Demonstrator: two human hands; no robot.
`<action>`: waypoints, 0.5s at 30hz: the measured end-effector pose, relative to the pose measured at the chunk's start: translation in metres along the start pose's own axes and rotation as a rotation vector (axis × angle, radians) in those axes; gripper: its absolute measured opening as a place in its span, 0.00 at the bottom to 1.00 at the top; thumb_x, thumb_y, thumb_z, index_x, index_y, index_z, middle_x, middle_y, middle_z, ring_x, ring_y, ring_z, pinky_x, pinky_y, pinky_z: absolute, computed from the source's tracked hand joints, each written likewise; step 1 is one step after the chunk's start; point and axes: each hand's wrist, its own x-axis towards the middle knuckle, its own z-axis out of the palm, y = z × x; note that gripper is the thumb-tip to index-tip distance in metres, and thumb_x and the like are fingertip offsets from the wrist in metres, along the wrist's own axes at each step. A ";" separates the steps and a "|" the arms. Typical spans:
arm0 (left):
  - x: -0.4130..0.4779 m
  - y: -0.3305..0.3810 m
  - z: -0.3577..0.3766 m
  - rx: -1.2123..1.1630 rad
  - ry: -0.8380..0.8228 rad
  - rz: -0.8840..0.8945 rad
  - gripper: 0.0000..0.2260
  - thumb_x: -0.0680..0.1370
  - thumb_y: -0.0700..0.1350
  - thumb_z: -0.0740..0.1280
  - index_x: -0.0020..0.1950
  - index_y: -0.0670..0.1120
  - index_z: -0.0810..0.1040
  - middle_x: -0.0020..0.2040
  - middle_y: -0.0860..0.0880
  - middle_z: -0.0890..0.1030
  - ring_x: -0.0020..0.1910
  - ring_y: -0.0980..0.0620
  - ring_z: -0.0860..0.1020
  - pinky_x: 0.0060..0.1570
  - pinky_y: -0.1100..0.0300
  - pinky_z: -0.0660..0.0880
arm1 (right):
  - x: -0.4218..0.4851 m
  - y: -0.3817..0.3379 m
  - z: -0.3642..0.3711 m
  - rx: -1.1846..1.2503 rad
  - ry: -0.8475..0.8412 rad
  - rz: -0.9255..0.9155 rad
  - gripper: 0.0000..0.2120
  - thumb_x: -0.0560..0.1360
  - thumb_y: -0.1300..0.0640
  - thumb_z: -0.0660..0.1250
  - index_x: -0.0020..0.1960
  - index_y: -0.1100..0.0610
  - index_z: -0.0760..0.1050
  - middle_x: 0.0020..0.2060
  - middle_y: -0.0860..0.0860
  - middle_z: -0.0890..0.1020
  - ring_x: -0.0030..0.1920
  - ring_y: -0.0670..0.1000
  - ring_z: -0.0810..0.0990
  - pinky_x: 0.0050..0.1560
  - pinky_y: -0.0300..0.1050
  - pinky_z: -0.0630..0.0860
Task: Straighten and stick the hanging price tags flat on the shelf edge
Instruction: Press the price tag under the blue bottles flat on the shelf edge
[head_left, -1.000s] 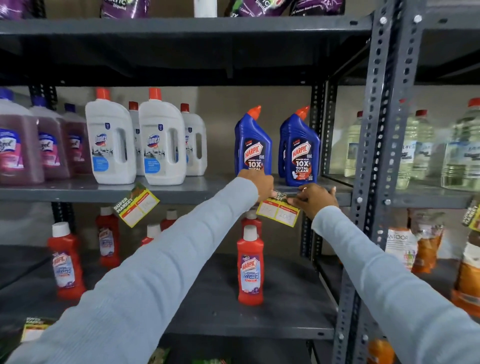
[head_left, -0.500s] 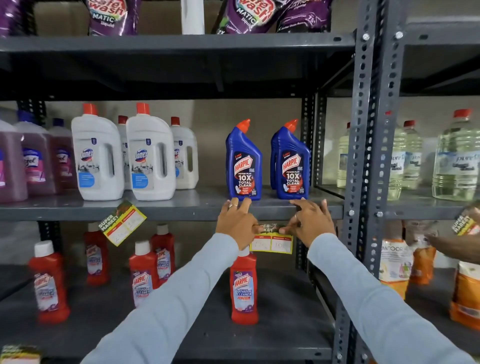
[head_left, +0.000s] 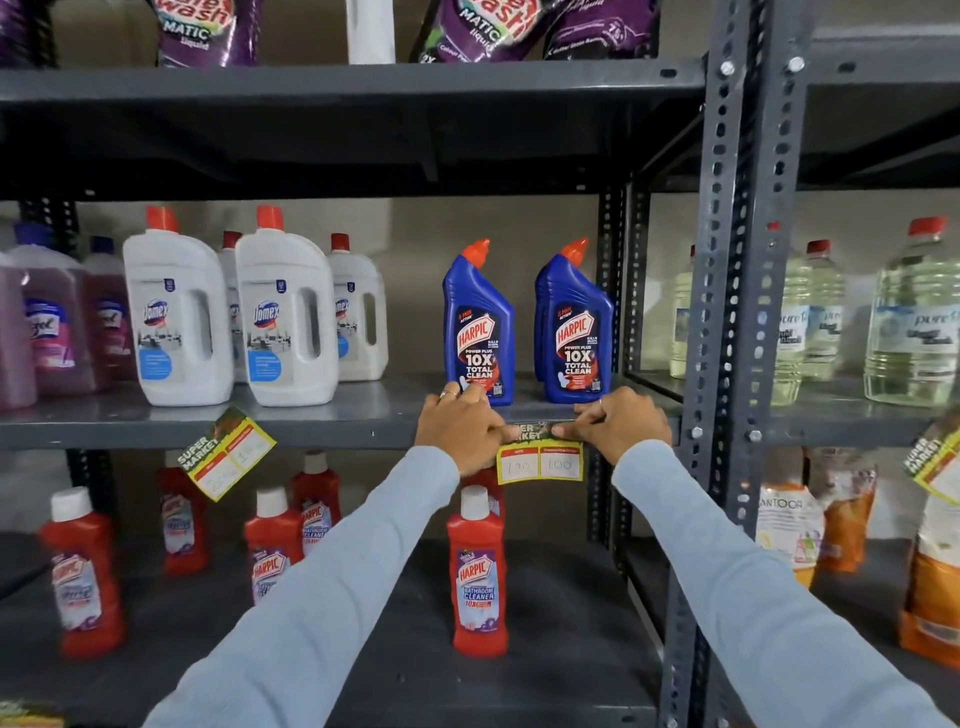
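A yellow and green price tag (head_left: 540, 462) hangs level on the front edge of the grey middle shelf (head_left: 332, 434), below two blue Harpic bottles (head_left: 478, 325). My left hand (head_left: 460, 431) presses its top left part against the edge with thumb and forefinger. At the top right part, my right hand (head_left: 621, 423) pushes with its fingertips. A second tag (head_left: 226, 452) dangles tilted from the same edge further left. A third tilted tag (head_left: 935, 460) shows at the far right.
White Domex bottles (head_left: 179, 317) and purple bottles stand on the middle shelf at left. Red Harpic bottles (head_left: 478, 571) fill the shelf below. A grey perforated upright (head_left: 727, 332) divides the racks; clear bottles and orange packs sit to its right.
The tag went from tilted and held loose to level against the shelf edge. Both hands moved up onto its top strip and press there. The view shifted down slightly.
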 end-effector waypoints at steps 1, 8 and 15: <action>0.001 0.000 0.001 -0.009 0.014 -0.005 0.18 0.78 0.59 0.59 0.60 0.50 0.79 0.61 0.47 0.74 0.64 0.45 0.68 0.61 0.48 0.68 | 0.000 0.000 0.001 -0.025 0.006 0.002 0.19 0.65 0.41 0.74 0.48 0.54 0.85 0.49 0.50 0.86 0.52 0.53 0.81 0.59 0.55 0.77; 0.006 -0.006 0.002 -0.070 0.051 -0.025 0.20 0.75 0.63 0.61 0.47 0.49 0.82 0.56 0.50 0.77 0.61 0.48 0.70 0.58 0.51 0.70 | 0.007 0.005 0.003 0.086 0.082 0.039 0.18 0.60 0.43 0.78 0.39 0.55 0.81 0.42 0.49 0.85 0.48 0.50 0.81 0.42 0.48 0.81; 0.002 -0.021 0.007 -0.246 0.126 -0.020 0.18 0.73 0.60 0.67 0.33 0.47 0.73 0.53 0.51 0.81 0.57 0.51 0.73 0.55 0.55 0.71 | 0.013 0.018 -0.004 0.330 0.058 0.006 0.10 0.63 0.58 0.79 0.38 0.59 0.78 0.44 0.52 0.85 0.52 0.52 0.82 0.41 0.41 0.75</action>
